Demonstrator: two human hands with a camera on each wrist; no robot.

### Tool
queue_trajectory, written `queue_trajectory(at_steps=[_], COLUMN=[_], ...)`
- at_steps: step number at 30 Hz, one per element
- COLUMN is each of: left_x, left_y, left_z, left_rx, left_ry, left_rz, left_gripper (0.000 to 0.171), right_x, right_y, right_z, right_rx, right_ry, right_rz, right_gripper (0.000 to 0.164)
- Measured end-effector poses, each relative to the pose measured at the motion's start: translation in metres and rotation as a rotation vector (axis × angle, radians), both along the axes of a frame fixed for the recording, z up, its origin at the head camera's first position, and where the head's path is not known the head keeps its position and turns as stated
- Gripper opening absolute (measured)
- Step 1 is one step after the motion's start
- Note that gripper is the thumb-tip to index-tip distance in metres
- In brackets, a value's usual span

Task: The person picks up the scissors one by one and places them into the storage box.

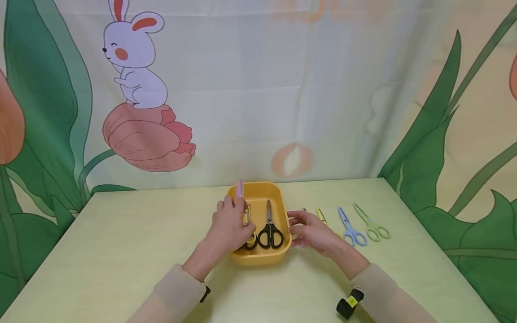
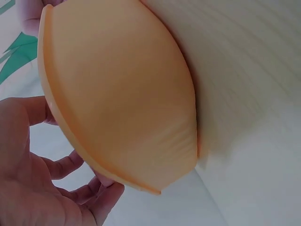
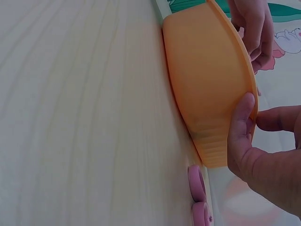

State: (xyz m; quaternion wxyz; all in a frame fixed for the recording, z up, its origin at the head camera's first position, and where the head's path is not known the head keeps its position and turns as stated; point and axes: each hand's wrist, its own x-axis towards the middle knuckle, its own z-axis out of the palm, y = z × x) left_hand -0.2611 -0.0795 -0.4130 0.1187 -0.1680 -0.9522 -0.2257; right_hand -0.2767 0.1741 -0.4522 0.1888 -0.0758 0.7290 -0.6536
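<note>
A yellow-orange plastic tray (image 1: 258,259) stands on the table with scissors inside. My left hand (image 1: 232,224) reaches over its left side with bent fingers and seems to hold a slim pink item (image 1: 240,188), which sticks up past the fingers; its kind is hidden. Yellow and black handles show beneath that hand. Black-handled scissors (image 1: 269,231) lie in the tray, blades pointing away. At the right rim, my right hand (image 1: 313,231) pinches the tray wall (image 3: 207,75) between thumb and fingers. Pink scissors handles (image 3: 196,182) lie on the table near it.
Right of the tray, yellow scissors (image 1: 321,216), blue scissors (image 1: 350,228) and green scissors (image 1: 371,224) lie in a row. A printed cloth (image 1: 242,98) hangs behind the table (image 1: 121,251). Black straps sit on both wrists.
</note>
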Motion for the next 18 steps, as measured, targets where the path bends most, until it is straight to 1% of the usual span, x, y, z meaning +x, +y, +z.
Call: queue_trajectory(at_steps=[5,9,12,16,18], left_x=[0.002,0.002,0.002,0.001,0.001], left_y=[0.008,0.012,0.014,0.017,0.018], left_z=[-0.003,-0.005,-0.007,-0.009,-0.01], left_rx=[-0.008,-0.027,-0.05,-0.085,-0.116], left_ry=[-0.006,-0.023,-0.052,-0.108,-0.12], left_rz=[-0.026,-0.042,-0.042,-0.031,-0.037], left_gripper=[0.028,0.024,0.023,0.025,0.027], right_x=[0.0,0.001,0.001,0.001,0.001], right_y=[0.002,0.002,0.001,0.0,0.0], right_z=[-0.001,-0.001,-0.001,0.0,0.0], right_rx=[-0.002,-0.001,-0.018,-0.039,-0.036], right_ry=[0.007,0.007,0.007,0.007,0.006], right_rz=[0.009,0.015,0.017,0.021,0.019], right_gripper=[0.055,0.055,0.055,0.055,0.055])
